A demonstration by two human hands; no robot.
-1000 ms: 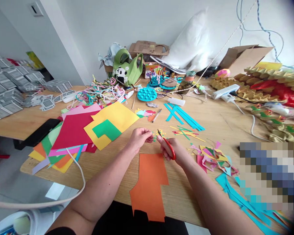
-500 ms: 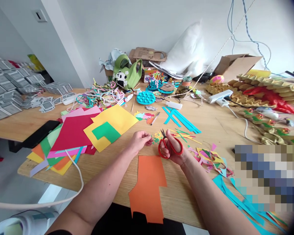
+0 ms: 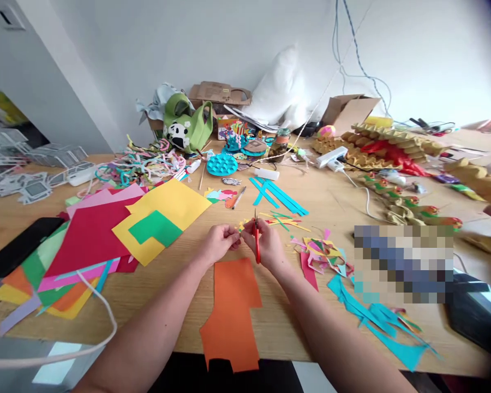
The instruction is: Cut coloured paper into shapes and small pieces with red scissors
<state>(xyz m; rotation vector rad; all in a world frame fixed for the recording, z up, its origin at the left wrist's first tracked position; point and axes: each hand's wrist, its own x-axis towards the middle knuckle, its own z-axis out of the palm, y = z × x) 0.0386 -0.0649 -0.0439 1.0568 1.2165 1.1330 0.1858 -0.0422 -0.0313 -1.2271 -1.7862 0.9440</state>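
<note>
My right hand [image 3: 270, 245] holds a pair of red-handled scissors [image 3: 257, 248], seen edge-on with the dark blades pointing away from me. Close beside it, my left hand [image 3: 220, 243] is closed in a pinch, its fingertips near the right fingers; what it holds is too small to make out. Tiny yellow and green paper bits lie just beyond the fingers, partly hidden by them. Below both hands, a cut sheet of orange paper [image 3: 231, 311] lies at the table's front edge. Thin coloured paper strips [image 3: 286, 220] lie beyond the scissors.
Stacked coloured paper [image 3: 82, 234] covers the left side, with a green piece [image 3: 157, 226] on yellow. Blue strips [image 3: 280, 197], a pen [image 3: 239, 197] and a green panda bag [image 3: 187, 128] stand or lie farther back. Pink scraps [image 3: 317, 256] and blue offcuts [image 3: 372, 316] are rightward.
My hands have come closer together, and the scissors have turned from showing both handle loops to edge-on. The whole view has swung right, bringing more of the table's right side into sight.
</note>
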